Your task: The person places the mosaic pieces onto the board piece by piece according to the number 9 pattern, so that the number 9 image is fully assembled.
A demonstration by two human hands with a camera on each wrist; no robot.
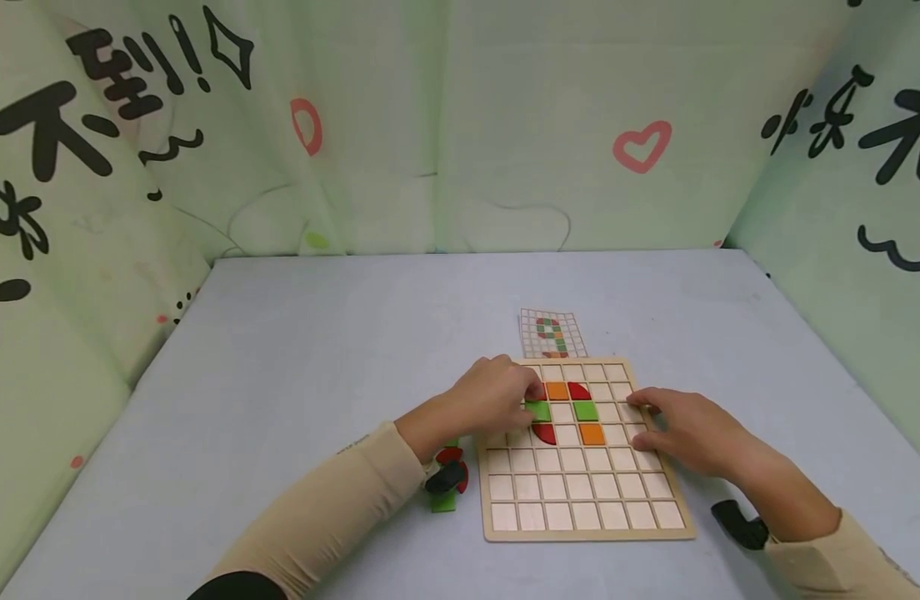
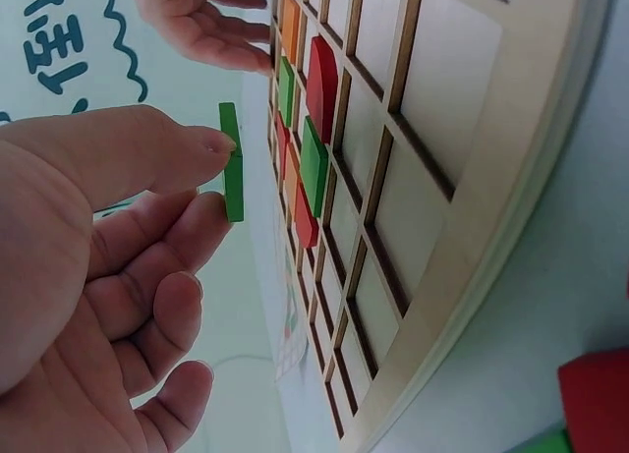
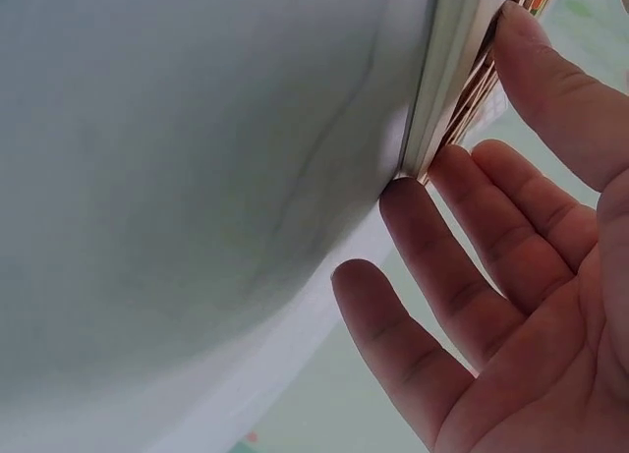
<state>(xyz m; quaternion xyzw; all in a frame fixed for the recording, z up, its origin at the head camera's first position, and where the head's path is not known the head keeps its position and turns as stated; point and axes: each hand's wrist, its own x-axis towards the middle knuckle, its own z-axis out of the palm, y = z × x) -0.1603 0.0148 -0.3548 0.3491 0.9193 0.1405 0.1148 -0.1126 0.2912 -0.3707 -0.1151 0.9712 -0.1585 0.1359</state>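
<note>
In the left wrist view, my left hand (image 2: 128, 247) pinches a green square tile (image 2: 234, 190) between thumb and index finger, seen edge-on above the wooden grid board (image 2: 432, 237). In the head view that hand (image 1: 490, 396) covers the board's upper left squares. On the board (image 1: 580, 535) lie red quarter-round tiles (image 1: 578, 391), orange square tiles (image 1: 592, 434) and green square tiles (image 1: 585, 411). At the board's right side, my right hand (image 1: 700, 429) rests its thumb and fingertips against the rim, with the fingers fairly straight; the right wrist view shows this hand (image 3: 521, 286) too.
Behind the board lies a printed pattern card (image 1: 553, 333), partly covered by its far edge. Loose red and green tiles (image 1: 443, 502) sit left of the board, under my left wrist. A printed curtain (image 1: 445, 125) stands around the pale table (image 1: 317, 333).
</note>
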